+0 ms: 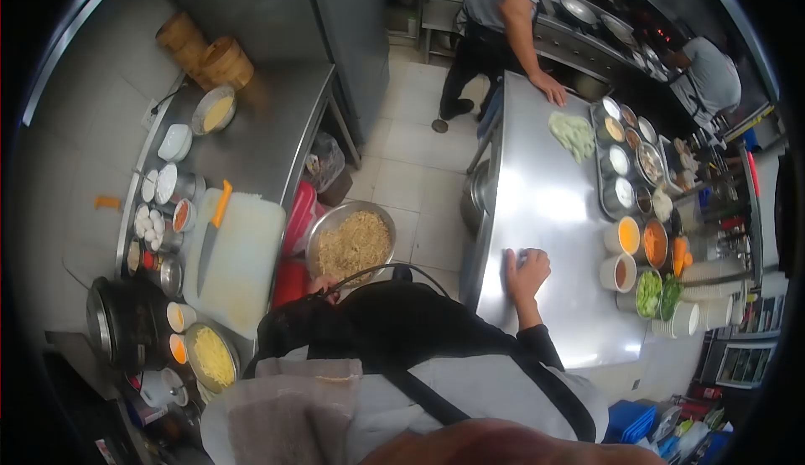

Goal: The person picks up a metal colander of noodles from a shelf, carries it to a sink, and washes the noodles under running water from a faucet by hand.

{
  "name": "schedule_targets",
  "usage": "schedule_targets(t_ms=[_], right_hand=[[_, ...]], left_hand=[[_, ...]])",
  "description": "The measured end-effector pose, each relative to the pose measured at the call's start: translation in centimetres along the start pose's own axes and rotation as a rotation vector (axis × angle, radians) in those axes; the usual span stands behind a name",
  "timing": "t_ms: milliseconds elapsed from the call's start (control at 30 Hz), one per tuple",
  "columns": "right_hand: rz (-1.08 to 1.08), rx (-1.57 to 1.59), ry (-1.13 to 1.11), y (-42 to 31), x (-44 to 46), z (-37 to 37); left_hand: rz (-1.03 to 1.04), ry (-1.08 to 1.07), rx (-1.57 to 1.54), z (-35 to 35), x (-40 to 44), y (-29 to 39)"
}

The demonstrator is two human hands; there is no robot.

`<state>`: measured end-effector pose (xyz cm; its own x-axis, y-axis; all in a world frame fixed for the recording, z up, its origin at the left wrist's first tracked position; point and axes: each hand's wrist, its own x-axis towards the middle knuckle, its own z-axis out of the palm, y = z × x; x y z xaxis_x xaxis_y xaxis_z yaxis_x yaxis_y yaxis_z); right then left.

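On shiny steel point(532, 201), curled right hand point(527, 275).

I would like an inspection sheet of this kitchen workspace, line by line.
Surface: right steel table reflects light; a pale, soft piece lies there.
Job's things: large metal bowl with crumbly food, low between the tables.
Clutter: knife on cutting board; containers crowd both tables' outer sides.
Hands: right hand rests on the right table; left hand is near the bowl, grip unclear.
Cables: dark cord beside the left wall.
Surroundings: one co-worker's hand on the right table; another person near the stove.
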<state>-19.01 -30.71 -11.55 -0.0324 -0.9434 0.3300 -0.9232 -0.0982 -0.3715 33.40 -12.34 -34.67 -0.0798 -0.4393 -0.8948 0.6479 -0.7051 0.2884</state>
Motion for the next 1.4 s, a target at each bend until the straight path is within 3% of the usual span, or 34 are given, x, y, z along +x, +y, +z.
schedule_targets(t_ms=[33,67,167,200,267,333,400,467,500,600,700,833,1100,1133,1233,1267,1400], right_hand=[[0.068,0.032,0.016,0.0,1.4,2.0],[-0.032,0.092,0.101,0.3,3.6,4.5],[-0.047,0.216,0.128,-1.8,10.7,8.8],[-0.04,0.251,0.164,-2.9,13.2,9.4],[-0.008,0.261,0.142,-4.7,18.6,10.1],[0.05,0.194,0.173,-4.9,23.6,12.2],[0.128,0.036,0.108,-4.5,28.5,13.3],[0.447,-0.153,-0.118,-4.5,30.5,15.2],[0.546,-0.166,-0.204,-4.7,31.3,15.7],[0.486,-0.395,-0.114,-6.9,30.8,16.9],[0.46,-0.36,-0.023,-6.6,31.0,16.3],[0.514,-0.366,-0.069,-7.5,32.5,15.7],[0.515,-0.339,-0.146,-6.6,35.0,15.9],[0.496,-0.362,-0.132,-5.0,34.2,17.5],[0.413,-0.681,0.013,0.9,30.1,22.2],[0.361,-0.646,0.012,1.9,32.5,23.4],[0.603,-0.703,0.025,-2.6,38.1,20.9]], left_hand=[[0.241,0.017,0.044,0.8,0.8,1.5],[0.472,0.023,0.104,1.3,1.8,3.3],[0.106,-0.148,0.141,4.0,4.6,12.6],[0.474,-0.212,0.531,7.4,2.1,14.7],[0.537,-0.251,0.574,12.9,1.2,19.9],[0.152,-0.232,0.199,13.0,7.1,24.9],[0.57,-0.272,0.511,17.7,11.8,28.8],[0.729,-0.241,0.55,22.9,10.6,32.8],[0.362,-0.178,0.269,26.9,8.2,35.4],[0.172,-0.243,0.118,30.1,14.3,42.3],[0.181,-0.251,0.09,36.3,14.5,48.0],[0.185,-0.328,0.162,40.8,20.2,55.2],[0.427,-0.524,0.223,52.8,30.5,67.0],[0.513,-0.45,0.125,53.9,32.7,68.6],[0.418,-0.285,-0.013,60.4,33.3,75.3],[0.453,-0.263,-0.076,62.9,33.1,77.2],[0.433,-0.241,-0.253,70.1,37.3,87.8]])
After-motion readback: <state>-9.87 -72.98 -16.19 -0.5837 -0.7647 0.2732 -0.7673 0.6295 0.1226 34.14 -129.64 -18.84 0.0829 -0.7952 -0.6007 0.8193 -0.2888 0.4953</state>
